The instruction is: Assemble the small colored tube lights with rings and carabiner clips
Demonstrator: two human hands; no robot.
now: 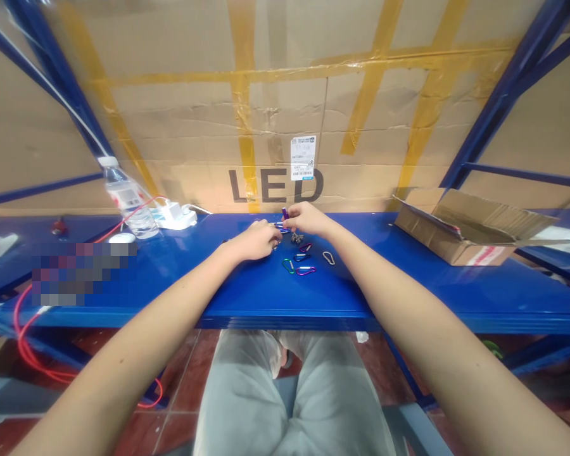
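Observation:
Both my hands meet over the middle of a blue metal shelf (pixel 266 297). My right hand (pixel 306 218) pinches a purple carabiner (pixel 285 213) held upright. My left hand (pixel 256 240) is curled shut next to it, fingertips touching the same cluster of small clips; what it holds is too small to make out. Several loose carabiners lie just in front of the hands: a green one (pixel 288 266), a purple one (pixel 306 270), a silver one (pixel 329 257), and a small pile of metal rings (pixel 297 239).
An open cardboard box (pixel 470 228) sits at the right. A water bottle (pixel 128 199), a white power strip (pixel 175 216) and a red cable (pixel 23 342) are at the left. A large cardboard sheet marked LED (pixel 275 126) backs the shelf.

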